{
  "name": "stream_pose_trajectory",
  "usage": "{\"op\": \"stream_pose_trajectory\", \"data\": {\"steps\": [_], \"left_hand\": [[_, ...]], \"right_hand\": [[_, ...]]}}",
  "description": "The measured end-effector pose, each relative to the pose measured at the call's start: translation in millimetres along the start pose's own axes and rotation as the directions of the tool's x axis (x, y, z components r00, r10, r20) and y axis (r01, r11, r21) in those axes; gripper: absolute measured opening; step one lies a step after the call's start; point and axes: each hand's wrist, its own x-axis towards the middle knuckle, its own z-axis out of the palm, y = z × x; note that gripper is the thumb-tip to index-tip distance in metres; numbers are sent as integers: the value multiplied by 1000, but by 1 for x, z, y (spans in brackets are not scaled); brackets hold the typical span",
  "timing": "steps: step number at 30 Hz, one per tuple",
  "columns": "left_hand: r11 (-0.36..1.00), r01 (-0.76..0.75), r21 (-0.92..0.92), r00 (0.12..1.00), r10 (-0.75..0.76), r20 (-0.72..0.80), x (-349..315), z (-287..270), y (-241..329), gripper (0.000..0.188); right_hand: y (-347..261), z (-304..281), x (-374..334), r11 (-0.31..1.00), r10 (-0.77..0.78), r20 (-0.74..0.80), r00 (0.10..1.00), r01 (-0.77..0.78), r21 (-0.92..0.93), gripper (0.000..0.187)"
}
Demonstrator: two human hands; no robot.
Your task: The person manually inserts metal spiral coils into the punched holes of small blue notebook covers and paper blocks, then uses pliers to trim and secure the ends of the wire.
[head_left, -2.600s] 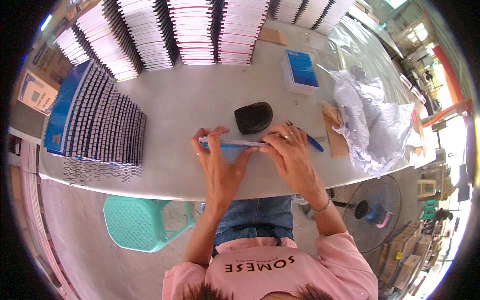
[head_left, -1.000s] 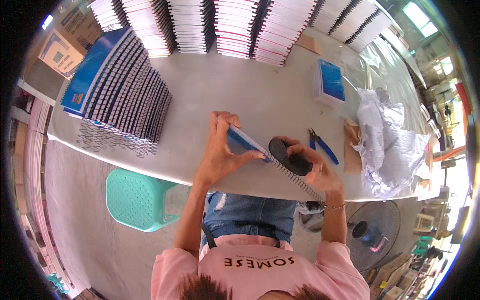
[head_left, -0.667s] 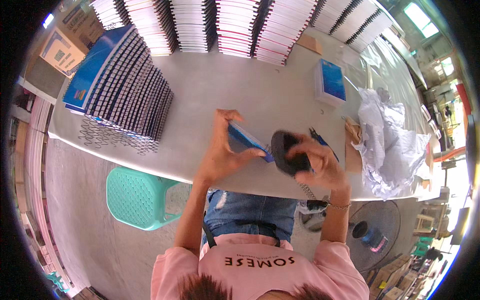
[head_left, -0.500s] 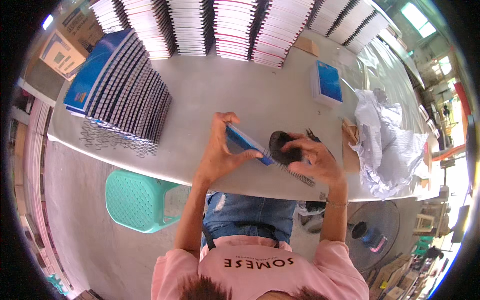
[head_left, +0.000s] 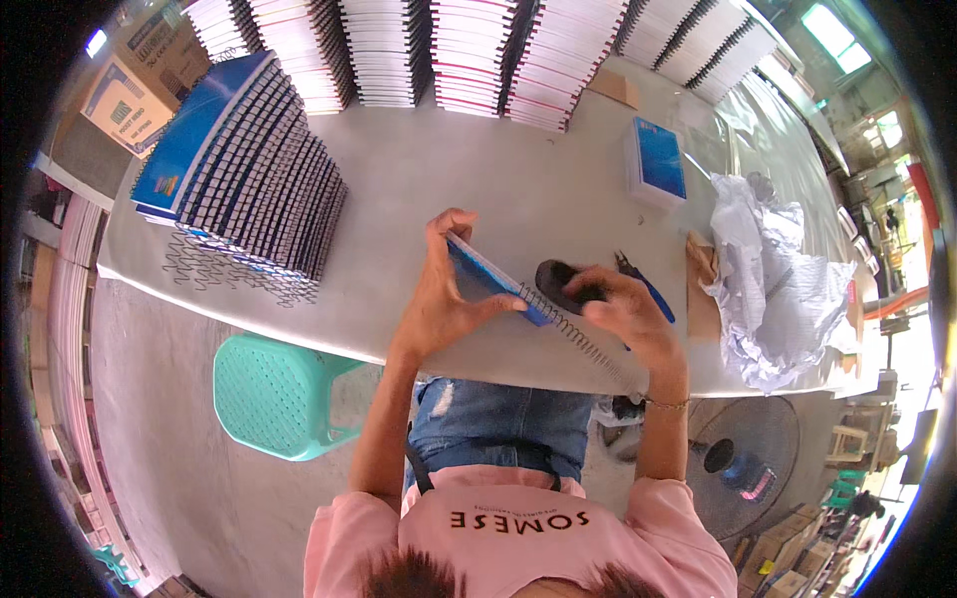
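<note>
Wide pale table (head_left: 399,189) carries everything in reach. Far side: row of tall notebook stacks (head_left: 469,65), bound edges showing. Table's L end: big stack of blue spiral notebooks (head_left: 269,174), loose wire ends hanging out at the near side. R end: heap of crumpled white paper (head_left: 768,289), brown paper (head_left: 704,304) next to it, well right of the work. Green stool (head_left: 274,399) below table edge on L, round fan (head_left: 743,458) below on R. Small blue-topped pile (head_left: 656,159) sits beyond R hand (head_left: 633,311); blue-handled pliers (head_left: 653,294) lie just beside that hand, nearest obstacle on its outer side.

Blue notepad (head_left: 485,277) is mid-table near front edge, in L hand (head_left: 436,307), seen almost edge-on. Long axis runs upper L to lower R; wire coil (head_left: 583,339) carries on along abt same line past its lower R end, twd R wrist.

L fingers + thumb grasping notepad at opp. ends. R fingers curled round black block (head_left: 554,283), close by coil; can't tell if touching.

Materials: pad cover smooth, pages white; coil thin, springy-looking metal; block dark, matte, rounded; stool dimpled plastic.
</note>
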Motion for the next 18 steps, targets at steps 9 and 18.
{"op": "stream_pose_trajectory", "data": {"steps": [9,18], "left_hand": [[998,53,-24,995,-51,84,1,-4,0,100],[996,80,-36,987,-74,144,2,-6,-4,93]], "right_hand": [[-6,-1,1,981,-153,16,988,150,122,46],[-13,-8,-5,931,-237,157,959,177,320,48]]}}
